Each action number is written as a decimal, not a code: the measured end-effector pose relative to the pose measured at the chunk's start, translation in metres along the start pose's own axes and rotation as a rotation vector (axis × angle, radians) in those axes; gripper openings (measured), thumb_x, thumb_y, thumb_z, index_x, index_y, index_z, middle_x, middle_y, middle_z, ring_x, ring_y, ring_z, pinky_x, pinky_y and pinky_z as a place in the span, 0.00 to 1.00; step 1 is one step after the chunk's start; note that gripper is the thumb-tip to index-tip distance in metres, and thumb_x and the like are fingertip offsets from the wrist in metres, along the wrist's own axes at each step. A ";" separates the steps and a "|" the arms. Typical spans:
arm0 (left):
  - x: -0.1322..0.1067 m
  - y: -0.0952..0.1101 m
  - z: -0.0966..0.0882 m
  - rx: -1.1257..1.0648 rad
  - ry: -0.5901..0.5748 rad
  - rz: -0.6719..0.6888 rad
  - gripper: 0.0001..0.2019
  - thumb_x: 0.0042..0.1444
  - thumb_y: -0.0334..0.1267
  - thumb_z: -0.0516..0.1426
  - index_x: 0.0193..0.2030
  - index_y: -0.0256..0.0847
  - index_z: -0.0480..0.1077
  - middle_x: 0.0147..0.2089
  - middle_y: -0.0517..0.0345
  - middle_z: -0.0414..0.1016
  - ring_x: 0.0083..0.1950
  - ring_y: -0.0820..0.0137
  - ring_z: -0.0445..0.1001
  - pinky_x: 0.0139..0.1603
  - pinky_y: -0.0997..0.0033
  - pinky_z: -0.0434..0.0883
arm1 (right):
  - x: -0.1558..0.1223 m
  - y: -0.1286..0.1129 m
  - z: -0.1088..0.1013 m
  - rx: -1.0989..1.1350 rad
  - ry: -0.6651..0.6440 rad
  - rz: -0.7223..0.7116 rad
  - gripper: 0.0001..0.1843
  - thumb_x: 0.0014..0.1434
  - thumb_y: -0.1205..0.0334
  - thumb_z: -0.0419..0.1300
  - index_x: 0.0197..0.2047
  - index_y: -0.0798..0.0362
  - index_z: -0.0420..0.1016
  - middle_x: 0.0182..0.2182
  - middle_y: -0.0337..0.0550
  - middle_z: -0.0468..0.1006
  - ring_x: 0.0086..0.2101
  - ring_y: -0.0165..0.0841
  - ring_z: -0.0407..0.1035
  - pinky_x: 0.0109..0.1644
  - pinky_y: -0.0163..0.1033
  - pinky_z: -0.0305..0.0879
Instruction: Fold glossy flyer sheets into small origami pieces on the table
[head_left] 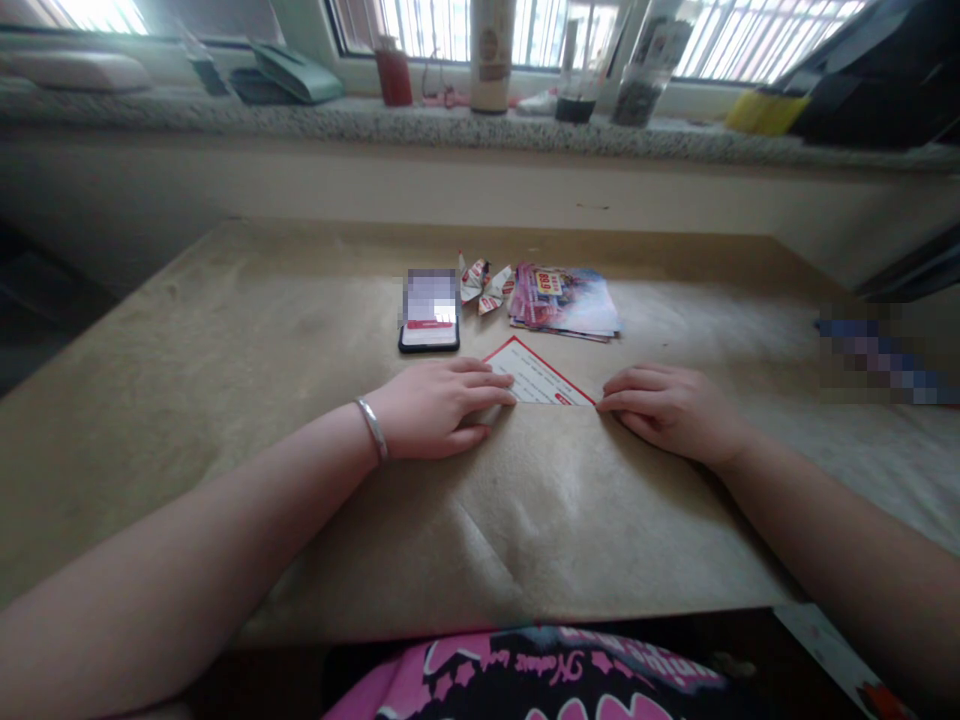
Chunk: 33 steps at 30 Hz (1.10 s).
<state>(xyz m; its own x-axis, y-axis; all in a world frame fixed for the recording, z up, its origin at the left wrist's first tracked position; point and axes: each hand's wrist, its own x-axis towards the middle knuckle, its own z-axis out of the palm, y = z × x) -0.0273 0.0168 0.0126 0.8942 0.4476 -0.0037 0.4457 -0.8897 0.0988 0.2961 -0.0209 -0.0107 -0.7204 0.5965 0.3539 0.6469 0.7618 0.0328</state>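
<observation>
- Paper folded to a triangle, frame centre, on desk.
- Left hand flat on its left corner; right hand fingertips pin its right tip; neither grips.
- I'd press the crease evenly outward.

We press a folded paper triangle flat near the middle of the table, our left hand on its left corner, our right hand fingertips at its right corner. Toward the far edge lie a phone, two small folded papers and a stack of leaflets.
</observation>
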 end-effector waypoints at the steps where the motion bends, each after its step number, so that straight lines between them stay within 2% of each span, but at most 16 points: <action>1: 0.000 0.000 0.000 -0.002 0.002 0.001 0.22 0.59 0.41 0.53 0.61 0.45 0.64 0.66 0.61 0.62 0.65 0.63 0.61 0.65 0.62 0.60 | 0.000 0.000 0.000 0.002 0.004 -0.003 0.12 0.58 0.69 0.55 0.37 0.49 0.79 0.35 0.41 0.80 0.34 0.31 0.73 0.38 0.35 0.67; 12: 0.000 -0.005 0.002 0.001 0.031 0.046 0.21 0.59 0.40 0.53 0.60 0.45 0.65 0.64 0.60 0.65 0.63 0.62 0.62 0.63 0.60 0.62 | 0.000 0.000 0.000 -0.004 0.027 0.003 0.10 0.58 0.69 0.55 0.33 0.50 0.77 0.35 0.39 0.81 0.34 0.30 0.74 0.38 0.34 0.67; 16: 0.001 -0.005 0.002 0.005 0.032 0.046 0.21 0.59 0.40 0.53 0.60 0.45 0.65 0.64 0.60 0.64 0.63 0.61 0.62 0.63 0.59 0.63 | 0.001 -0.002 0.001 -0.027 0.054 0.095 0.09 0.57 0.69 0.55 0.31 0.50 0.76 0.34 0.39 0.80 0.32 0.31 0.74 0.37 0.35 0.67; 19: 0.001 -0.004 0.001 0.001 0.030 0.051 0.21 0.60 0.40 0.53 0.60 0.44 0.66 0.64 0.59 0.65 0.63 0.61 0.63 0.63 0.59 0.63 | 0.008 -0.008 0.003 0.037 0.082 0.181 0.08 0.58 0.67 0.56 0.35 0.51 0.77 0.36 0.42 0.80 0.34 0.32 0.74 0.38 0.36 0.68; 22: 0.000 -0.005 0.001 -0.005 0.037 0.063 0.21 0.60 0.41 0.53 0.60 0.44 0.65 0.64 0.58 0.65 0.63 0.61 0.62 0.64 0.58 0.62 | 0.019 -0.015 0.005 0.127 0.043 0.147 0.10 0.59 0.62 0.57 0.43 0.52 0.76 0.41 0.46 0.80 0.40 0.35 0.73 0.44 0.39 0.69; 24: 0.000 -0.007 0.001 -0.005 0.044 0.074 0.21 0.60 0.41 0.53 0.60 0.44 0.65 0.64 0.58 0.64 0.63 0.60 0.62 0.64 0.57 0.62 | 0.028 -0.018 0.008 0.147 0.001 0.070 0.13 0.61 0.61 0.56 0.47 0.51 0.76 0.44 0.46 0.79 0.43 0.36 0.72 0.48 0.41 0.68; 30: 0.002 -0.003 0.007 0.025 0.108 0.076 0.20 0.62 0.43 0.51 0.60 0.44 0.65 0.64 0.55 0.65 0.61 0.58 0.64 0.62 0.55 0.63 | 0.047 -0.019 0.013 0.096 -0.020 -0.029 0.14 0.63 0.66 0.53 0.47 0.48 0.77 0.45 0.44 0.79 0.45 0.36 0.70 0.50 0.43 0.66; 33: 0.004 0.004 0.011 0.039 0.130 0.008 0.21 0.62 0.44 0.51 0.60 0.44 0.65 0.64 0.54 0.65 0.61 0.58 0.64 0.61 0.54 0.63 | 0.051 -0.018 0.013 0.025 -0.048 -0.057 0.15 0.64 0.66 0.52 0.48 0.47 0.77 0.46 0.43 0.79 0.46 0.37 0.70 0.50 0.44 0.65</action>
<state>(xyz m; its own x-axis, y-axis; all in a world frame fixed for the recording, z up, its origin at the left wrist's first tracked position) -0.0213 0.0142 0.0020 0.8862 0.4458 0.1261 0.4418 -0.8951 0.0596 0.2445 -0.0006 -0.0049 -0.7674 0.5628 0.3072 0.5985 0.8006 0.0283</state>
